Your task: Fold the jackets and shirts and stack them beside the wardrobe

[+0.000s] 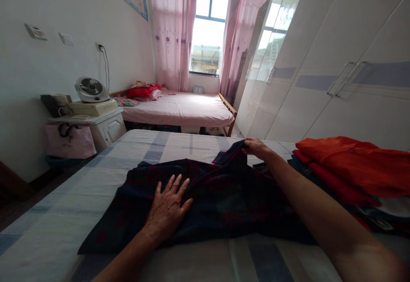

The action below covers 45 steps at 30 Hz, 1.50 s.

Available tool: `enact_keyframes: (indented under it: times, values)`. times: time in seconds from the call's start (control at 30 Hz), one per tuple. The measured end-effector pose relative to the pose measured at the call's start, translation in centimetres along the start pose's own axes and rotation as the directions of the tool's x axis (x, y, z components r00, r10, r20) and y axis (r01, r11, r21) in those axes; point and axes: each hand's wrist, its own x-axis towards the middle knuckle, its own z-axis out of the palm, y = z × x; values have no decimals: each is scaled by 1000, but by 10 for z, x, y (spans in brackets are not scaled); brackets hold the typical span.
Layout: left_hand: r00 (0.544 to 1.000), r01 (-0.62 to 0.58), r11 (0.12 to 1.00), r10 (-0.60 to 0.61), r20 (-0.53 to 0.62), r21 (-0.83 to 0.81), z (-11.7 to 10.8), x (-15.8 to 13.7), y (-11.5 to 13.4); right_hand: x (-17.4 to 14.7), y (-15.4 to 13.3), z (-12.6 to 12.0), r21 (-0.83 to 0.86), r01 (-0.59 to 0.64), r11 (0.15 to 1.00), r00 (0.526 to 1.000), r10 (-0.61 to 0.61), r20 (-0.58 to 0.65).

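A dark navy garment point(211, 205) with a faint red and green pattern lies spread across the bed point(57, 213). My left hand point(169, 205) rests flat on its left part, fingers spread. At the far edge of the cloth, my right hand point(254, 146) pinches a bit of it and holds that part raised off the bed. Whether the garment is a shirt or something else, I cannot make out. Part of its right side is hidden beneath my right forearm.
Folded clothes, an orange garment point(352, 158) on top, are stacked at the right. Beyond stands a second bed point(188, 107) below the window. A white wardrobe point(307, 85) lines the right side. A fan point(92, 89) sits on a box on the bedside cabinet point(110, 128).
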Motion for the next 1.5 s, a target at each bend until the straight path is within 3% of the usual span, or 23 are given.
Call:
enact_keyframes:
  times: [0.1, 0.17, 0.43, 0.6, 0.7, 0.8, 0.9, 0.97, 1.1, 1.23, 1.5]
  values:
    - [1000, 7, 1000, -7, -11, 0, 1, -1, -1, 15, -13, -8, 90, 119, 989, 985, -107, -132]
    - [1000, 14, 1000, -14, -20, 2, 1, -1, -1, 17, -12, -10, 60, 186, 981, 973, -175, -154]
    - [999, 52, 996, -51, -21, 78, -8, 1, -19, -22, 51, -13, -242, 194, 951, 979, -202, -8]
    - [999, 26, 987, -28, 16, 159, -31, 10, -44, -26, 60, -7, -381, 247, 891, 969, -240, 65]
    - [993, 117, 988, -118, 7, 100, -50, 31, -54, -17, 56, -2, -474, 217, 854, 972, -236, 20]
    - [966, 252, 965, -248, -73, 66, -71, 63, -59, -3, 57, -10, -472, 109, 875, 972, -194, -135]
    - [961, 241, 969, -229, -156, 59, -85, 92, -64, 11, 65, -26, -460, -4, 888, 953, -136, -271]
    - [970, 193, 980, -183, -162, 45, -87, 106, -69, 17, 74, -34, -461, -35, 887, 953, -109, -281]
    - [995, 99, 995, -98, -23, 23, -76, 119, -88, 24, 86, -32, -472, -9, 882, 981, -84, -175]
    - [983, 36, 999, -35, 183, 0, -64, 123, -112, 35, 75, -19, -471, 39, 881, 990, -96, -99]
    - [963, 100, 995, -103, 249, 27, -51, 136, -139, 70, 34, 27, -460, 179, 870, 984, -157, 85]
